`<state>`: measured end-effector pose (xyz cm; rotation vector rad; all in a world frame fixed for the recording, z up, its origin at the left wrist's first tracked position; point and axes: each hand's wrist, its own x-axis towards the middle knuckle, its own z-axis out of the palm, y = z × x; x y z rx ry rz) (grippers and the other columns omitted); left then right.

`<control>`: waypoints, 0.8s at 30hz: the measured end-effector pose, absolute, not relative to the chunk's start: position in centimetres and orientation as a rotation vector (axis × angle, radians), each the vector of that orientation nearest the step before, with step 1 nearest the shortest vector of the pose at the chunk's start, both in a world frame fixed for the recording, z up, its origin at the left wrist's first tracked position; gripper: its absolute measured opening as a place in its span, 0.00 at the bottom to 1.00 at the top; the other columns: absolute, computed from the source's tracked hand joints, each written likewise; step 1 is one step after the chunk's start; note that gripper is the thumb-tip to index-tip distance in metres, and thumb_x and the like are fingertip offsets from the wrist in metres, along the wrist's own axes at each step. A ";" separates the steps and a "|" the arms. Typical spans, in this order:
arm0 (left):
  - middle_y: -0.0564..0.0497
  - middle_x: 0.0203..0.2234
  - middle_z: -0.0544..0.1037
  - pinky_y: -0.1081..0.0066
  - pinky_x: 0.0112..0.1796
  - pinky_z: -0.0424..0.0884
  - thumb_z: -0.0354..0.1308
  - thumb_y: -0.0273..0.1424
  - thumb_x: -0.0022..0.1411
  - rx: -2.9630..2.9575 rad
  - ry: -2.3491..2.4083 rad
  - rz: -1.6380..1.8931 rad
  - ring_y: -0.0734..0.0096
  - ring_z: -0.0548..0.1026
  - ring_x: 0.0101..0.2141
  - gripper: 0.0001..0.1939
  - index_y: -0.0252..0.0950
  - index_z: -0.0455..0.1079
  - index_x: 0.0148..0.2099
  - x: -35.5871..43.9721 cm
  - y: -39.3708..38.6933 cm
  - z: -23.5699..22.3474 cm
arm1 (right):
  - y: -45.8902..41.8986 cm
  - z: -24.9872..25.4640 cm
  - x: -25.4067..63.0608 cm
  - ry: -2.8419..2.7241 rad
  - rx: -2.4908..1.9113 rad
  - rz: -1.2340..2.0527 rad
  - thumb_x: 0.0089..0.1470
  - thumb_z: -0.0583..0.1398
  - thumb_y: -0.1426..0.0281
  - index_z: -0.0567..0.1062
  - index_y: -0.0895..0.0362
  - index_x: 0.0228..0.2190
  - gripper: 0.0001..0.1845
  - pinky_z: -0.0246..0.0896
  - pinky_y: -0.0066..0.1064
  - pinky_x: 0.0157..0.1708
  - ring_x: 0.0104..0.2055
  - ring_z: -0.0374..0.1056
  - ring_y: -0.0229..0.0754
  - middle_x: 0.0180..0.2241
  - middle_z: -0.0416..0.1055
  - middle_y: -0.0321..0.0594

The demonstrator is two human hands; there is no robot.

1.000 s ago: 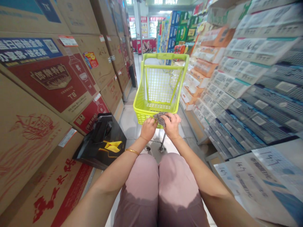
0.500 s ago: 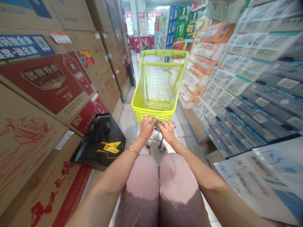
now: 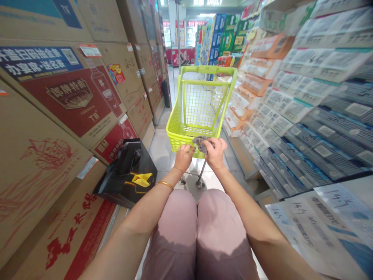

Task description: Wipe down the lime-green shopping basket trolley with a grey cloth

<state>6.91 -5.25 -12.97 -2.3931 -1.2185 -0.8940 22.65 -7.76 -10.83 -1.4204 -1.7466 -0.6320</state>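
Note:
A yellow-green plastic shopping basket [image 3: 183, 144] on casters stands in front of my knees, its tall handle upright at the far side. My left hand [image 3: 183, 158], with a gold bangle at the wrist, has its fingers curled against the lower near wall of the basket. In my right hand [image 3: 215, 153] a crumpled grey cloth [image 3: 201, 142] is pinched between thumb and fingers. This cloth lies against the near wall, right of my left hand. The basket's inside shows nothing in it.
Stacked cardboard cartons [image 3: 70, 97] line the left side, with a black gift bag [image 3: 128, 175] beside my left forearm. Shelves of packaged goods [image 3: 314, 128] rise close on the right. A tiled aisle runs ahead past a thin metal pole [image 3: 178, 39].
My right hand has lifted and moved right, bringing more of the grey cloth into sight. My left hand stays at the basket's near wall. The whole view has shifted slightly.

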 end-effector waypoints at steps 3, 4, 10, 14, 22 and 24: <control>0.46 0.36 0.74 0.67 0.36 0.62 0.45 0.28 0.66 -2.417 -1.237 -0.894 0.65 0.67 0.36 0.14 0.37 0.72 0.44 6.8 -5.4 -12.9 | -7.1 -9.8 22.4 -1.728 -1.395 -0.662 0.56 0.54 0.70 0.76 0.47 0.39 0.13 0.46 0.38 0.45 0.45 0.52 0.47 0.41 0.65 0.42; 0.46 0.37 0.74 0.67 0.37 0.62 0.44 0.28 0.66 -2.426 -1.247 -0.890 0.65 0.67 0.36 0.14 0.37 0.72 0.44 6.8 -5.4 -12.8 | -7.0 -10.0 22.4 -1.733 -1.384 -0.666 0.56 0.54 0.70 0.76 0.47 0.39 0.13 0.46 0.38 0.45 0.44 0.52 0.46 0.41 0.65 0.42; 0.46 0.31 0.72 0.66 0.35 0.62 0.44 0.29 0.66 -2.443 -1.324 -0.820 0.63 0.66 0.35 0.15 0.36 0.73 0.38 6.9 -5.5 -12.5 | -7.0 -13.5 22.5 -1.829 -1.318 -0.642 0.55 0.56 0.72 0.77 0.45 0.37 0.12 0.44 0.36 0.43 0.42 0.51 0.44 0.37 0.68 0.40; 0.46 0.31 0.73 0.66 0.35 0.62 0.46 0.27 0.65 -2.419 -1.286 -0.814 0.64 0.66 0.34 0.14 0.36 0.73 0.35 6.9 -5.5 -12.6 | -7.7 -16.1 22.7 -1.921 -1.368 -0.642 0.55 0.56 0.72 0.77 0.46 0.38 0.13 0.44 0.35 0.41 0.43 0.52 0.44 0.37 0.69 0.40; 0.45 0.36 0.74 0.66 0.35 0.63 0.48 0.26 0.64 -2.342 -1.243 -0.885 0.64 0.67 0.35 0.13 0.38 0.73 0.44 6.8 -5.3 -13.0 | -8.2 -18.4 22.9 -2.178 -1.416 -0.530 0.56 0.57 0.69 0.75 0.48 0.41 0.11 0.44 0.35 0.41 0.45 0.52 0.44 0.41 0.70 0.40; 0.45 0.36 0.74 0.66 0.35 0.63 0.48 0.27 0.64 -2.340 -1.248 -0.885 0.64 0.67 0.35 0.13 0.38 0.73 0.44 6.8 -5.3 -13.0 | -8.3 -18.1 22.9 -2.158 -1.416 -0.537 0.56 0.57 0.69 0.75 0.48 0.41 0.11 0.44 0.35 0.41 0.45 0.52 0.44 0.41 0.70 0.40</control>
